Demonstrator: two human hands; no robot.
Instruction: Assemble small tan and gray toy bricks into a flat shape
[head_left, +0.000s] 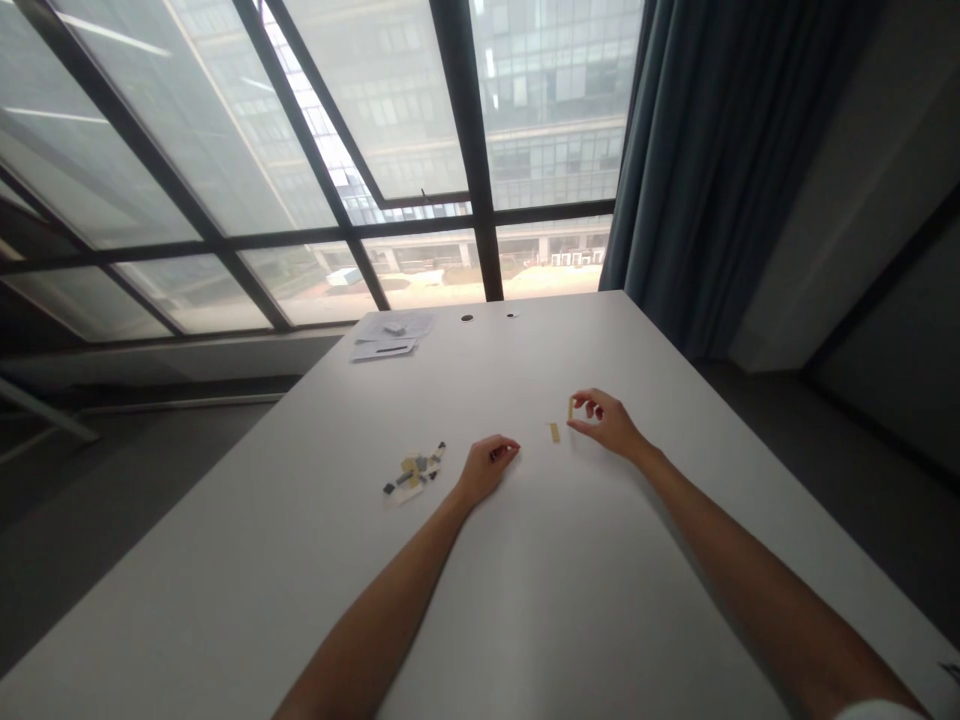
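Observation:
My right hand (606,422) pinches a narrow tan toy building brick (571,409) on end between thumb and fingers, just over the table. Left of it, a second tan brick (555,432) with studs lies flat on the white surface. My left hand (489,466) rests on the table with its fingers curled and the fingertips pressed together; whatever they may hold is too small to make out. Beside that hand, on its left, is a loose pile of small building bricks (412,472) in tan, grey, white and black.
The white table (517,580) reaches to the window. Sheets of paper (386,340) with a dark pen (395,350) and a small pale item lie at its far left. A round black cable hole (466,318) is at the back. A blue curtain (690,180) hangs at right.

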